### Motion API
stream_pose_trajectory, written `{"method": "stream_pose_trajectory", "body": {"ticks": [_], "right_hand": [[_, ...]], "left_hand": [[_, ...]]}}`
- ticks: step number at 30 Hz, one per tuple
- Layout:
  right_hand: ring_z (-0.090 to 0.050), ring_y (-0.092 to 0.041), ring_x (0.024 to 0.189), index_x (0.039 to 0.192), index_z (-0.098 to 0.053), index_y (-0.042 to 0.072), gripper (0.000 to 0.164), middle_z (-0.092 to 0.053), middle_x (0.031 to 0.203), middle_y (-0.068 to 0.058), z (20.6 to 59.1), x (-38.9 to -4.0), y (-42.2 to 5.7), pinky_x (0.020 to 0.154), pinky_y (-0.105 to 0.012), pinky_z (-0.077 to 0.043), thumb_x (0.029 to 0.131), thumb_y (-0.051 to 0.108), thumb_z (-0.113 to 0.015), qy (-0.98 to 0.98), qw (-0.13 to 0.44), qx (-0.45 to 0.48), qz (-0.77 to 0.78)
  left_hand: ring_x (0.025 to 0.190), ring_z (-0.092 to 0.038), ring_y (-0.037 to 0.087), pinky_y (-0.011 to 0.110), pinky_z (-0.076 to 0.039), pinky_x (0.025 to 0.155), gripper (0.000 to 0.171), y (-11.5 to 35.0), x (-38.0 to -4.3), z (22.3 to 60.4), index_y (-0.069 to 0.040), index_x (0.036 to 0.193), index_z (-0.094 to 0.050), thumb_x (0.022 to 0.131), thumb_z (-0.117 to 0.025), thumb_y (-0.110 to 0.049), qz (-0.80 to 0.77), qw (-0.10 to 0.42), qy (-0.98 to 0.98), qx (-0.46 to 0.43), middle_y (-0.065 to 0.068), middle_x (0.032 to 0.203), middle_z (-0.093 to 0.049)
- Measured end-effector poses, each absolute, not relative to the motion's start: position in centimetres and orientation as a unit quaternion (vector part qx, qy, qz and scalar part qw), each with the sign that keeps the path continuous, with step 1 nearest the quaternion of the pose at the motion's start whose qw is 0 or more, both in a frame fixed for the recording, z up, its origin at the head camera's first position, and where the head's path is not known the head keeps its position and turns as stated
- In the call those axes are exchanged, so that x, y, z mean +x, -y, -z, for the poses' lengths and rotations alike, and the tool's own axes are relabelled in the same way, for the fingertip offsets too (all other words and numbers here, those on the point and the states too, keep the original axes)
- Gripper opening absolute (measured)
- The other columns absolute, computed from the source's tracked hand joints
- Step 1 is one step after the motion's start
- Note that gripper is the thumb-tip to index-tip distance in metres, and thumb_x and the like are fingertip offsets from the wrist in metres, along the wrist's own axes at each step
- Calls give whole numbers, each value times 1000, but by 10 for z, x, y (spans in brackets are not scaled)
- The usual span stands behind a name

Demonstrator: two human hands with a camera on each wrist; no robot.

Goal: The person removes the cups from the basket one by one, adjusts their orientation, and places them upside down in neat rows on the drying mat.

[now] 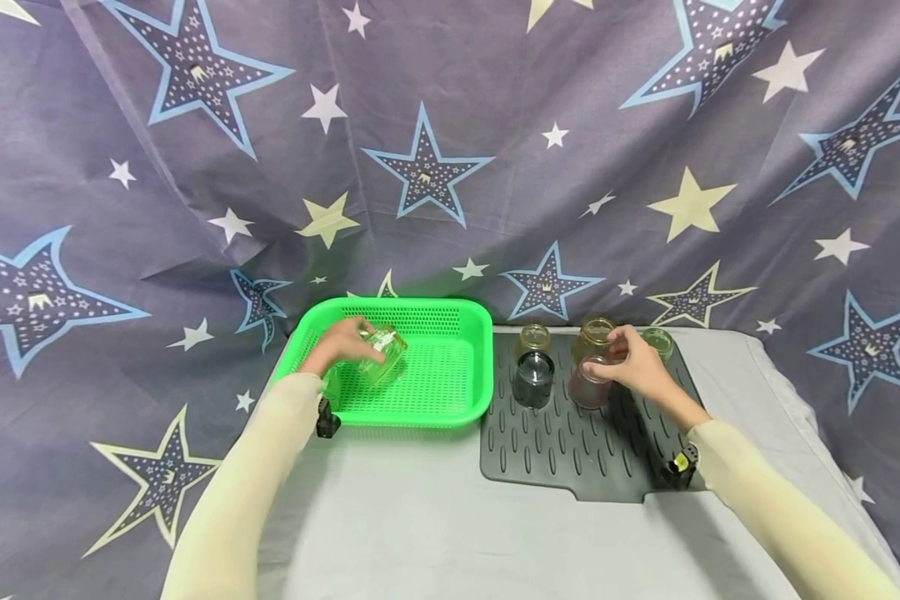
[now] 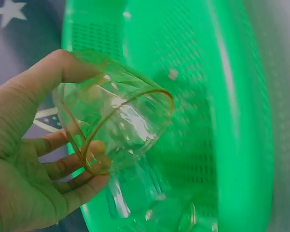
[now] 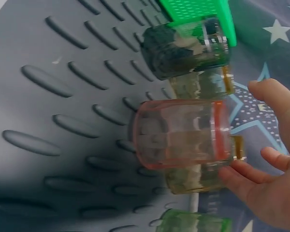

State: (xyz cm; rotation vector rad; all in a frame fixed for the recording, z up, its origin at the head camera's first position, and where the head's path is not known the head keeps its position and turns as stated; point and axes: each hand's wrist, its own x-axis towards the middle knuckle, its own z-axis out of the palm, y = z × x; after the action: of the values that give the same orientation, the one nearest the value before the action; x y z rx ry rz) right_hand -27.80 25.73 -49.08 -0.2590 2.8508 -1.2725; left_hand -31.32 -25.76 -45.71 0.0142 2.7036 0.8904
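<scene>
My left hand (image 1: 347, 342) grips a clear yellow glass (image 2: 121, 121) with an amber rim, tilted over the green basket (image 1: 482, 367), thumb on one side and fingers on the other. More clear glassware (image 2: 169, 212) lies inside the basket beneath it. On the dark ridged mat (image 1: 532, 458), my right hand (image 1: 640, 367) is around the top of a pink glass (image 3: 183, 134), its fingertips right at the base end and the thumb spread away. Behind the pink glass stands an amber glass (image 1: 594, 332); beside it is a dark grey glass (image 1: 534, 382).
A second amber glass (image 1: 532, 337) stands behind the dark one. A green glass (image 1: 657, 342) is at the mat's back right. The mat lies on a white-covered table (image 1: 420, 517), right of the basket. A star-patterned curtain (image 1: 457, 250) hangs directly behind.
</scene>
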Motion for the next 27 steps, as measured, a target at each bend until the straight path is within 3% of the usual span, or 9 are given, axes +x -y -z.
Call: {"method": "stream_pose_trajectory", "body": {"ticks": [4,10,12,22,27], "right_hand": [[-55,-45,123,132,-43,-3,68,-55,131,-32,477,-283,-255,98,-59,-50,87,33,-81,-906,-9,-87,415],[-56,-43,121,133,-44,0,68,-56,129,-28,446,-292,-244,102,-56,-48,88,36,-79,-893,-22,-88,441],[-56,-42,123,135,-43,2,69,-55,131,-27,435,-294,-237,104,-56,-48,88,39,-79,-888,-19,-88,452],[-56,-40,128,142,-44,6,69,-57,134,-24,391,-303,-193,108,-55,-46,89,33,-79,-856,-17,-146,495],[-53,-41,131,146,-43,7,68,-53,138,-25,379,-304,-174,111,-57,-42,91,25,-78,-834,10,-187,518]], "left_hand": [[104,-54,29,49,-52,95,68,250,-316,454,-4,137,-51,80,-83,-24,-419,120,-900,2,19,122,-56],[131,-46,36,57,-42,111,77,223,-316,433,-12,148,-44,83,-84,-25,-530,120,-840,-2,19,146,-45],[135,-45,36,57,-43,112,77,212,-316,426,-13,147,-46,83,-85,-25,-547,112,-830,9,18,148,-45],[132,-49,33,51,-42,114,75,159,-318,406,-14,147,-48,82,-85,-17,-604,71,-789,86,12,143,-54],[124,-56,29,46,-47,109,71,135,-318,400,-13,143,-50,80,-84,-10,-637,55,-759,120,11,137,-59]]}}
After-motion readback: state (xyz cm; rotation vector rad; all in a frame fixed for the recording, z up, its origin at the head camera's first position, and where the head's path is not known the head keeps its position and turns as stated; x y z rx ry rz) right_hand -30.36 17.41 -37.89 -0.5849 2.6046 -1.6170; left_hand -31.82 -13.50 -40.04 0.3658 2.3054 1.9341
